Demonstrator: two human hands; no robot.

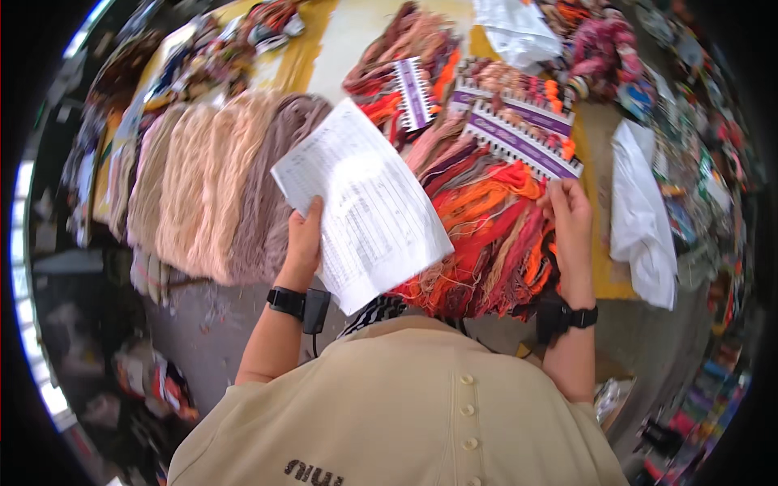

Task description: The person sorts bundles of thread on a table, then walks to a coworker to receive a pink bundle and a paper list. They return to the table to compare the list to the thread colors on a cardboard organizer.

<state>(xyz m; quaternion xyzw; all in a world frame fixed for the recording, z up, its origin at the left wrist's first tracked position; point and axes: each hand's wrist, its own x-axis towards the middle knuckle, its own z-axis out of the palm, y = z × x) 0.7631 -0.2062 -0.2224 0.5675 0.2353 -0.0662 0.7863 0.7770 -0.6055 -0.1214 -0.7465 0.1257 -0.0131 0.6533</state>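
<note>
Nearest the camera, the left hand (303, 243) is gripping a printed sheet of paper (362, 202) by its lower left edge, thumb lying over the front, and is holding it tilted above the table. To the right, the right hand (570, 217) is closing its fingers on strands of the orange and red thread bundle (486, 235), which is lying on the table just beside and partly under the sheet. Beyond that hand, purple and white thread sample cards (523, 134) are resting on top of the bundle. Left of the sheet, pale pink and beige yarn skeins (211, 182) are lying side by side. A white plastic bag (640, 219) is sitting to the far right, on the yellow table (604, 259).
</note>
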